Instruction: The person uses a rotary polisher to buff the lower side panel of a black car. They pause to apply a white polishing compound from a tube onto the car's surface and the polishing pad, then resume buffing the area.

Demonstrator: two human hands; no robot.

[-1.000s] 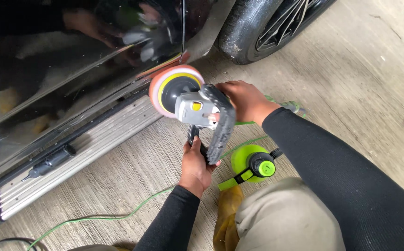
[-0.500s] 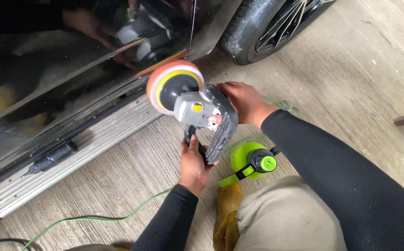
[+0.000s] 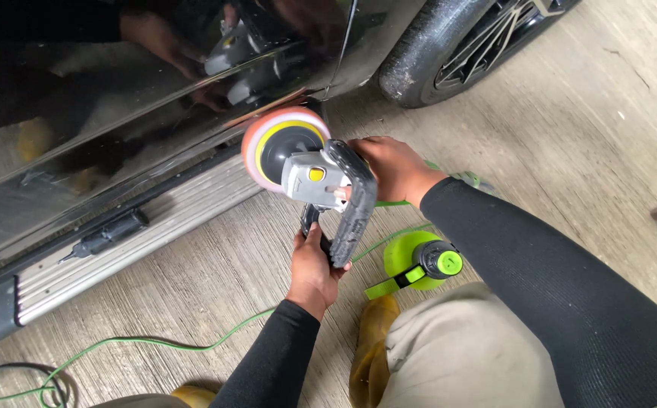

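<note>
I hold a grey and black power polisher point(image 3: 321, 181) with both hands. Its round foam pad point(image 3: 264, 147), orange with a yellow ring, faces the lower edge of a glossy black car door point(image 3: 117, 98). My left hand point(image 3: 315, 266) grips the polisher's rear handle from below. My right hand point(image 3: 390, 168) is wrapped over the black loop handle at the head. Both arms are in long black sleeves. The door mirrors the tool and a hand.
A ribbed silver side step point(image 3: 139, 227) runs under the door. A black tyre point(image 3: 449, 45) stands at the upper right. A green spray bottle point(image 3: 417, 264) lies by my knee. A green cable point(image 3: 139, 344) trails over the concrete floor, and a yellow boot point(image 3: 370, 355) shows below.
The polisher and both hands have shifted slightly left and up, bringing the pad closer to the door's lower edge. The grips are unchanged.
</note>
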